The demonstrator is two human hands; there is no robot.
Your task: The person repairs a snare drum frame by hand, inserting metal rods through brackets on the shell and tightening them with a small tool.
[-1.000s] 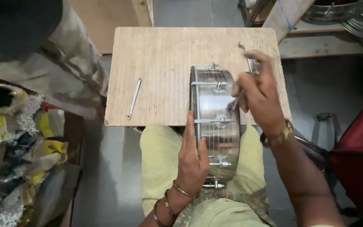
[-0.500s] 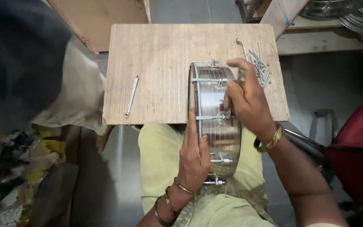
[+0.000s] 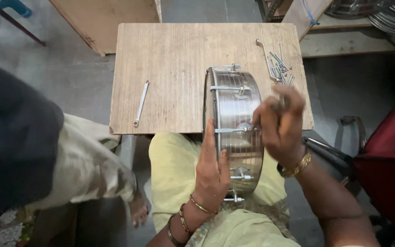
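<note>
A shiny metal drum (image 3: 234, 105) stands on its edge, partly on the wooden board (image 3: 170, 59) and partly on my lap. My left hand (image 3: 211, 171) lies along the drum's left rim with the thumb over the shell, holding it steady. My right hand (image 3: 280, 126) is closed on a thin metal rod at a lug halfway along the shell's right side. A pile of loose metal rods (image 3: 277, 64) lies on the board just beyond my right hand.
A small spanner (image 3: 140, 103) lies on the board's left part. Another person stands close at the left: a dark sleeve (image 3: 14, 137), a beige trouser leg (image 3: 88, 164) and a bare foot (image 3: 138, 210). A red seat (image 3: 385, 160) is at the right, metal hoops (image 3: 389, 13) at the top right.
My right hand has come back from the rod pile to the lug at the middle of the shell. My left hand has stayed on the rim. The person at the left has shifted.
</note>
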